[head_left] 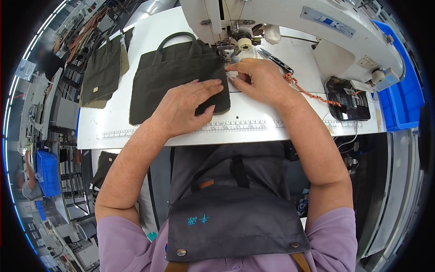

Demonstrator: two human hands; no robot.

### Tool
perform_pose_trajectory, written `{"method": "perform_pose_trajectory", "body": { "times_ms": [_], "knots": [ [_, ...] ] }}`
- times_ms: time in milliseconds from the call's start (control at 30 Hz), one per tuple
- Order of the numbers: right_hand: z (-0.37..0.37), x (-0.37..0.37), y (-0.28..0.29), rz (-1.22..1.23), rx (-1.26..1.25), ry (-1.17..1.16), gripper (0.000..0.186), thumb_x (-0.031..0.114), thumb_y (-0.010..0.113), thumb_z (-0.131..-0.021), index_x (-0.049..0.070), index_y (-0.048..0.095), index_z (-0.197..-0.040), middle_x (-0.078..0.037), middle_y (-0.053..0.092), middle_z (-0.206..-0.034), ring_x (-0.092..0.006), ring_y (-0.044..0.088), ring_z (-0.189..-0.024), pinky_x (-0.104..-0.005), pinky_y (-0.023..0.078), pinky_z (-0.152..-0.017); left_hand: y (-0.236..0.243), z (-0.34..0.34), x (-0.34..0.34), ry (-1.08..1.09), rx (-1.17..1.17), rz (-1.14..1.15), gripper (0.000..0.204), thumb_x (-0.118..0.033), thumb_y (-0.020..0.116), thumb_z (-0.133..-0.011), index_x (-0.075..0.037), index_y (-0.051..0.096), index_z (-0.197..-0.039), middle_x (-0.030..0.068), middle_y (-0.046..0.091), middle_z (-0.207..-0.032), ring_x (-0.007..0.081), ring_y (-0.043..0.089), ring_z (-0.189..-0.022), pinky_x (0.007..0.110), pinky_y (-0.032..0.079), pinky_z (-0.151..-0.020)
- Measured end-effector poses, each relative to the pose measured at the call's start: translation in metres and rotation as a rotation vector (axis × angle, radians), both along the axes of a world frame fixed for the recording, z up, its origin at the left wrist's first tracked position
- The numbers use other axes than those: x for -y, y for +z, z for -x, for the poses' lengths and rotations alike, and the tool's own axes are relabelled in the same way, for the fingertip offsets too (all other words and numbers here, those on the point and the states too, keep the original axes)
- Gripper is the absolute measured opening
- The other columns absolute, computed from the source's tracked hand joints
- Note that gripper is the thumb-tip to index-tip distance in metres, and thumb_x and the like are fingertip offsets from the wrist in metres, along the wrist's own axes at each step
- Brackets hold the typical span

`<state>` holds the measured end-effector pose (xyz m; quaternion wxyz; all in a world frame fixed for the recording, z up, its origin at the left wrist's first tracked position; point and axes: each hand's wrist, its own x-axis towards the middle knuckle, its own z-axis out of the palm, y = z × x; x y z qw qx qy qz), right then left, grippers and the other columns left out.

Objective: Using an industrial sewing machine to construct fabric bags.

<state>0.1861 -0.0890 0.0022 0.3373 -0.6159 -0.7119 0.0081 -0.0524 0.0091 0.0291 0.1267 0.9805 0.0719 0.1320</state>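
Observation:
A dark olive fabric bag [161, 81] with a looped handle lies on the white table, its right edge by the needle area of the sewing machine [267, 13]. My left hand [183, 102] rests on the bag's lower right part, fingers stretched out and thumb apart. At the bag's right edge, just in front of the presser foot [234, 59], my right hand [258, 79] has its thumb and forefinger closed on the cloth edge. What lies directly between those fingertips is partly hidden.
A second dark bag [100, 75] lies at the table's left. Thread snips [276, 60] and an orange twisted cord [308, 93] lie right of my right hand, near a black phone-like device [346, 100]. A printed ruler [226, 127] runs along the front edge. A blue bin [398, 102] stands at right.

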Motion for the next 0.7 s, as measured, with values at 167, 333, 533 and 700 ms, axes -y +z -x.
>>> {"method": "perform_pose_trajectory", "body": {
  "times_ms": [167,333,533,700],
  "knots": [
    [0.003,0.002,0.005,0.036,-0.021,0.032,0.030,0.024,0.072,-0.086,0.012,0.076,-0.114,-0.006,0.065,-0.078,-0.0256,0.065,-0.072,-0.0401,0.051,-0.065,0.009,-0.003,0.008,0.002,0.051,0.103,0.071,-0.017,0.075,-0.075,-0.006,0.053,-0.143,0.0130,0.059,-0.143,0.0322,0.063,-0.122,0.046,0.050,-0.108],
    [0.006,0.004,0.004,0.003,0.142,0.027,0.030,0.031,0.072,-0.087,0.012,0.076,-0.109,-0.006,0.067,-0.082,-0.0287,0.069,-0.079,-0.0423,0.052,-0.069,0.017,-0.011,0.013,0.060,-0.030,0.041,0.077,-0.018,0.071,-0.077,-0.006,0.045,-0.149,0.0152,0.055,-0.146,0.0322,0.057,-0.130,0.051,0.045,-0.113],
    [0.013,0.003,0.006,-0.035,0.349,0.001,0.025,0.033,0.072,-0.087,0.009,0.074,-0.095,-0.007,0.067,-0.082,-0.0281,0.070,-0.080,-0.0425,0.052,-0.069,0.010,-0.015,0.011,0.110,-0.029,-0.035,0.079,-0.019,0.065,-0.080,-0.003,0.039,-0.153,0.0177,0.052,-0.150,0.0320,0.050,-0.139,0.053,0.037,-0.119],
    [0.014,0.005,0.002,-0.065,0.372,-0.011,0.028,0.035,0.069,-0.090,0.007,0.073,-0.094,-0.008,0.067,-0.082,-0.0274,0.069,-0.077,-0.0409,0.052,-0.069,0.011,-0.023,0.007,0.237,-0.005,0.383,0.049,-0.019,0.050,-0.104,0.001,0.050,-0.148,0.0176,0.058,-0.145,0.0283,0.058,-0.131,0.037,0.041,-0.114]
  ]
}}
